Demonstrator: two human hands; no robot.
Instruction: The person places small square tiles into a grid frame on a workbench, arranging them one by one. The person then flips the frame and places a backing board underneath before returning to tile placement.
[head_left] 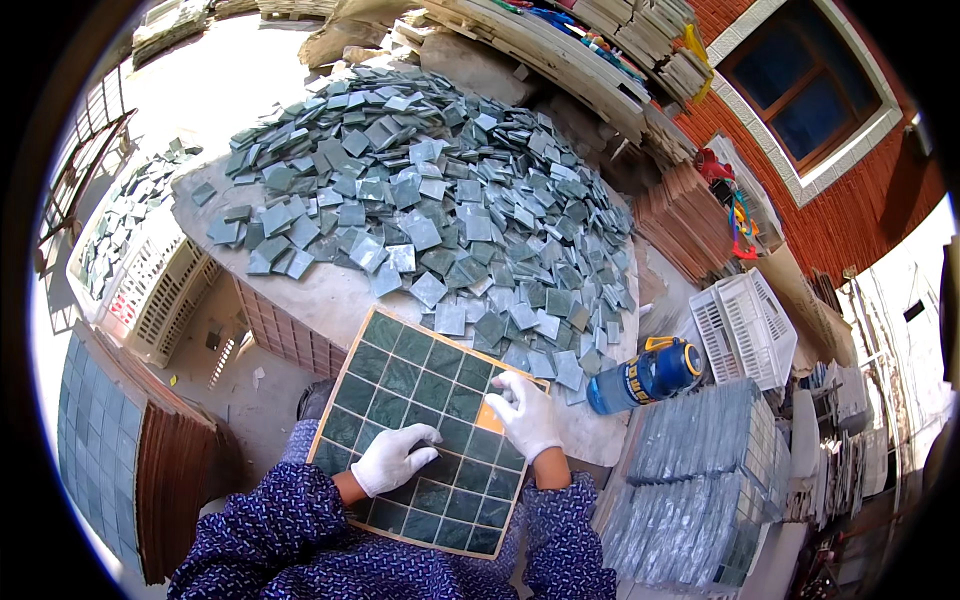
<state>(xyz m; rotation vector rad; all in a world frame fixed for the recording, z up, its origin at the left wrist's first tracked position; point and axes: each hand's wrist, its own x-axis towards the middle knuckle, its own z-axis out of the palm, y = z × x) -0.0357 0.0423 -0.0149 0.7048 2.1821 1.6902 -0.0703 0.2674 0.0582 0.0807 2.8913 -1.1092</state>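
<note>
A square grid board with dark green stone tiles in its cells and a pale orange rim rests tilted across my lap. One bare orange cell shows near its right edge. Over the lower middle of the board is my left hand in a white glove, its thumb and forefinger bent but apart. My right hand, also gloved in white, is at the right edge beside the bare cell. Its fingers are curled together, and anything between them is hidden. Beyond the board spreads a big heap of loose green square tiles.
A blue water bottle lies right of the heap. Plastic-wrapped tile stacks and white crates stand to the right. At left are a stack of tiled boards and a white crate holding tiles.
</note>
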